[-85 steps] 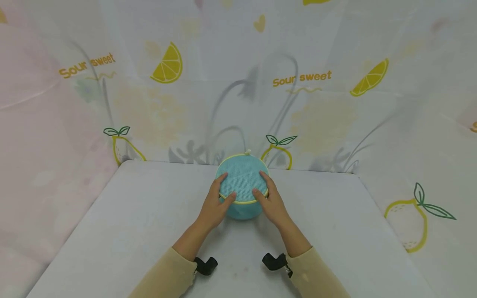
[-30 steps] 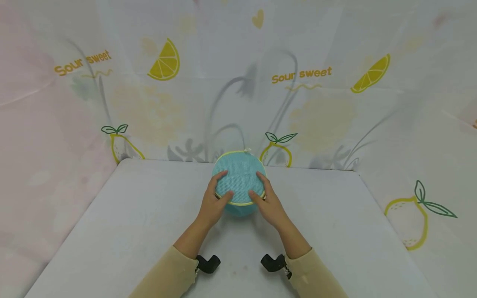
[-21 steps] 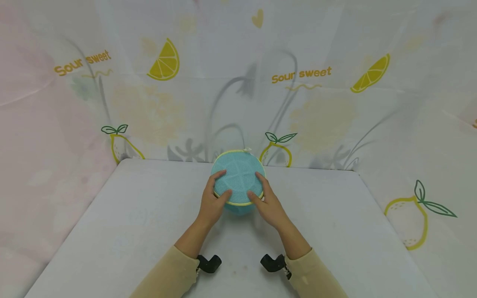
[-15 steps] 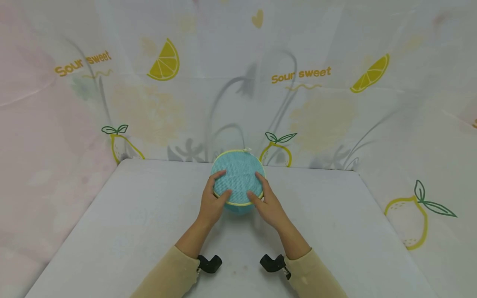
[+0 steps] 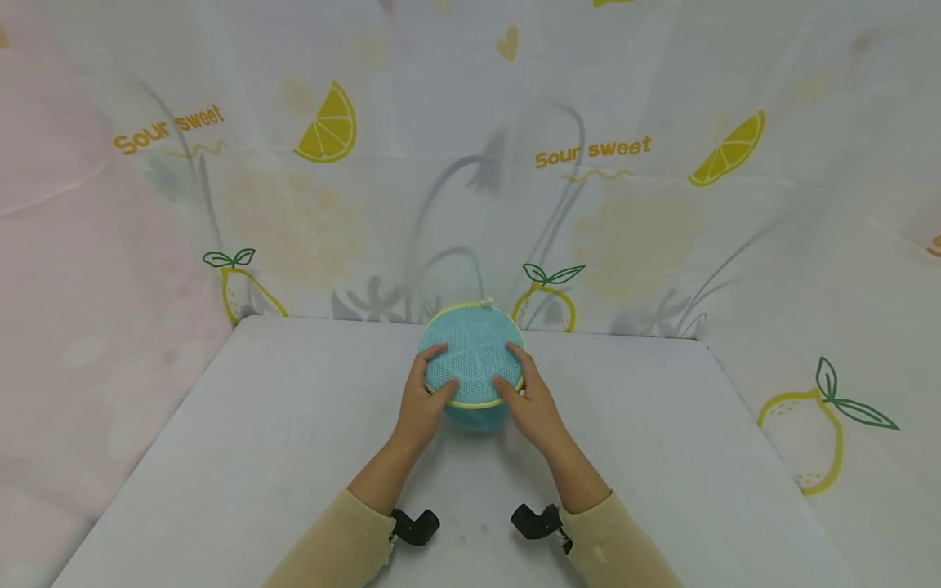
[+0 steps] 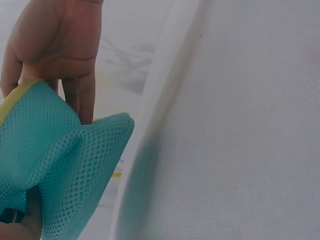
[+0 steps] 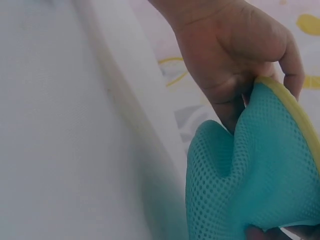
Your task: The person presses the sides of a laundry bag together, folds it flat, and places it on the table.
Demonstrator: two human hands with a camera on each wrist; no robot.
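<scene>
A round teal mesh laundry bag with yellow piping is held up over the middle of the white table, its top face tilted toward me. My left hand grips its left side, thumb on the near rim and fingers wrapped round the edge. On the opposite side my right hand holds it in the same way. Both wrist views show the soft mesh side folding inward, with bag and table apart. In the left wrist view the left fingers go partly behind the mesh. The bag's far underside is hidden.
The white table ends at a lemon-printed cloth backdrop close behind the bag. More cloth hangs at left and right. Black angled pieces stick out from the beige sleeves at both wrists.
Both hands keep their grip on the bag, which has shifted only slightly. The head view has tilted a little, so the backdrop sits slightly lower than half a second ago.
</scene>
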